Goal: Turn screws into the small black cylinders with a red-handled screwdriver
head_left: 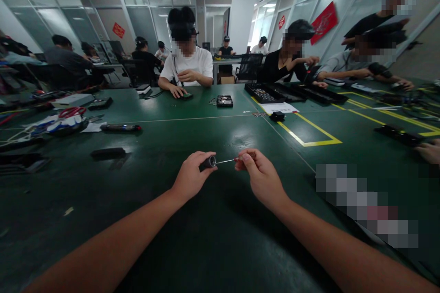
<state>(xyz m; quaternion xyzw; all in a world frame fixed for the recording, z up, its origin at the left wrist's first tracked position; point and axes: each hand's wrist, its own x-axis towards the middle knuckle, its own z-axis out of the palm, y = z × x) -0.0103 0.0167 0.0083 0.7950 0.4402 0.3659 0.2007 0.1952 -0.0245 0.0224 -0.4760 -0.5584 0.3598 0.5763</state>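
My left hand (190, 175) is closed around a short dark cylinder (208, 162), a tool handle whose round silver end faces right. My right hand (259, 174) pinches a thin metal bit (227, 161) between thumb and fingers. The bit points left toward the cylinder's end, its tip just short of or touching it. Both hands hover above the green table (213, 238) near its front middle.
A black flat device (107, 152) and a dark pen-like tool (120, 127) lie to the left. A small black tray (224, 100) sits mid-table, long black trays (275, 94) at the back right. Yellow tape (309, 135) marks a zone. Several people sit across the table; another person's hand (428, 151) rests at far right.
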